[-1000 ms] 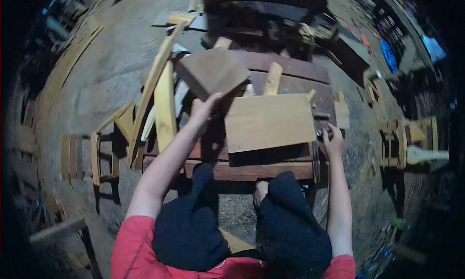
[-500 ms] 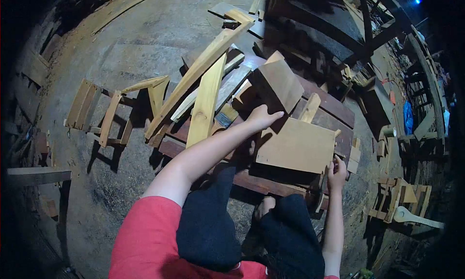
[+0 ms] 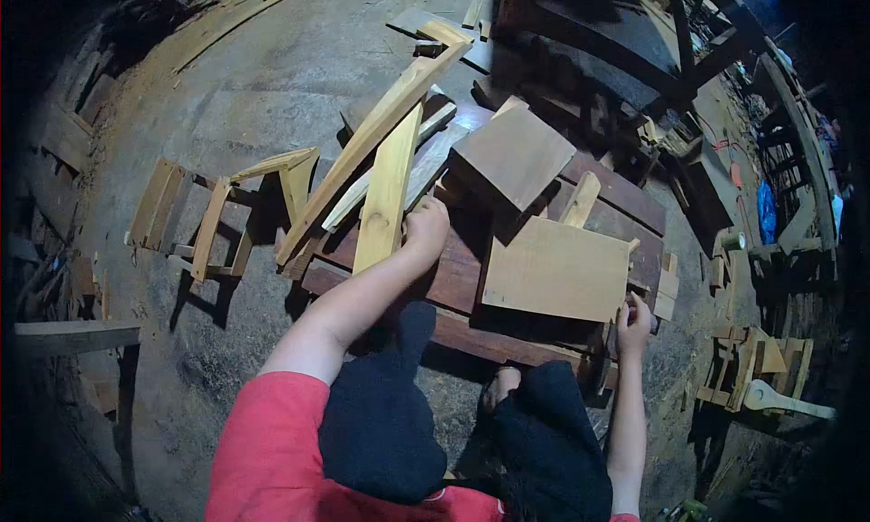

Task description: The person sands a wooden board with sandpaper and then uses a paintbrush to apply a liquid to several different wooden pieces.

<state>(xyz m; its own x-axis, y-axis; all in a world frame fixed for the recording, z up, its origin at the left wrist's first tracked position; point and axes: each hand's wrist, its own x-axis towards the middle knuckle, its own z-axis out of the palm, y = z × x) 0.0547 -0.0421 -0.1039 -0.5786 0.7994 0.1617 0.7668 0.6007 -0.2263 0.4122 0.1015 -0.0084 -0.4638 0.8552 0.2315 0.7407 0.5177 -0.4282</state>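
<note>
A box with a light tan wooden face lies on the low dark-red plank bench before me. My right hand is at its right edge with fingers curled; what they pinch, if anything, is too small to make out. Behind it a brown wooden box sits tilted, apart from both hands. My left hand is closed beside a pale yellow plank, over the spot where a small blue and yellow item showed earlier. Its fingertips and whatever they hold are hidden.
A long wooden beam slants across the bench's left side. Small wooden frames stand on the floor at left. To the right lies a slatted wooden piece with a pale paddle-shaped part. A dark table frame rises at the back.
My left hand has left the brown box and moved left to the planks. The brown box has tipped so its top face shows more. My right hand stays at the tan box's edge.
</note>
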